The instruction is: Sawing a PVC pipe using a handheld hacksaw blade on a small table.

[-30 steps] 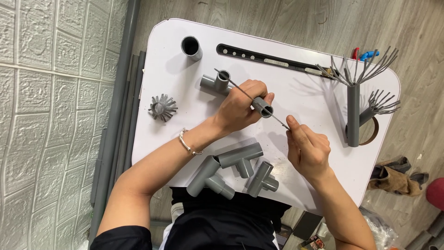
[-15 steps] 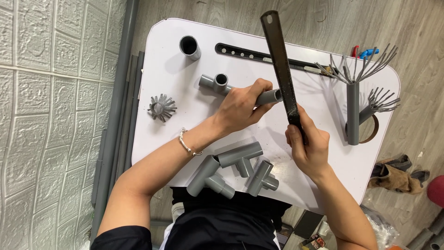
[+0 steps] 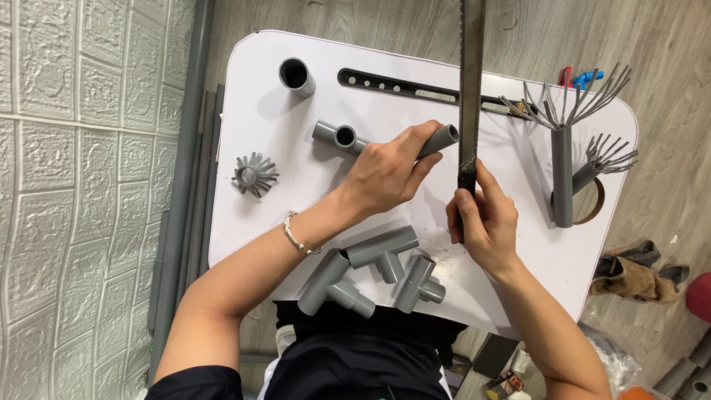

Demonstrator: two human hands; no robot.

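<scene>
While the left hand (image 3: pixel 389 172) is lying over a grey plastic pipe tee (image 3: pixel 355 138) on the white rounded table top (image 3: pixel 518 244), its fingers are clenched around the pipe's right-hand run, pinning it to the surface; the open end of that run (image 3: pixel 447 135) is poking out past the fingertips, and the branch socket is facing up to the left of the hand. The right hand (image 3: pixel 485 222) is gripping the handle of a long dark flat saw blade (image 3: pixel 471 81), fingers wrapped tight about it, and the blade is standing up towards the camera, just beside the pipe's open end; whether the two are touching cannot be told. A thin silver bracelet (image 3: pixel 296 235) is sitting on the left wrist.

Near the table's front edge, three more grey plastic tee fittings (image 3: pixel 378 270) are lying close together. A short grey pipe stub (image 3: pixel 297 75) is standing upright at the back left, with a black perforated metal bar (image 3: pixel 415 87) lying beside it. A small grey pipe piece cut into splayed strips (image 3: pixel 255 175) is resting at the left. At the right, a grey pipe with fanned, slit ends (image 3: pixel 563 159) is lying across a brown tape roll (image 3: pixel 592 201).
</scene>
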